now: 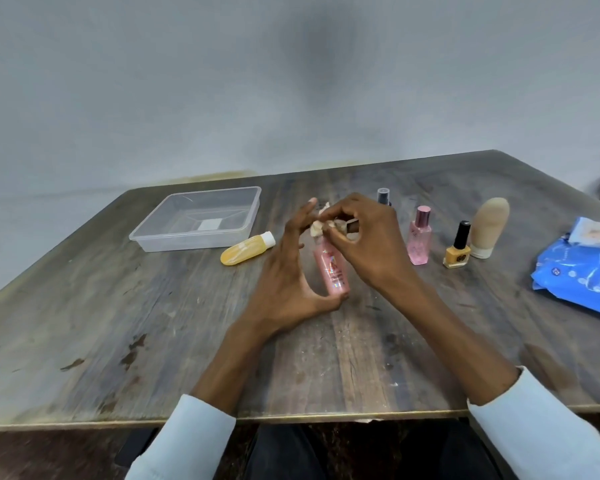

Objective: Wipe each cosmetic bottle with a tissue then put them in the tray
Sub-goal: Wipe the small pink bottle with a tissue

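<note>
My left hand (291, 271) holds a pink bottle (331, 268) between thumb at its base and fingers near its top, above the table's middle. My right hand (364, 237) pinches a crumpled white tissue (317, 226) against the bottle's top end. The clear plastic tray (146, 233) stands to the left with no bottles inside. A yellow bottle (246, 249) with a white cap lies beside the tray. To the right stand a small pink bottle (419, 237), a yellow nail polish (458, 251) and a beige tube (489, 226). A dark-capped bottle (383, 196) shows behind my right hand.
A blue pack of wipes (582, 275) lies at the right edge of the wooden table (118, 323). A grey wall rises behind the table. The table's front edge runs just above my sleeves.
</note>
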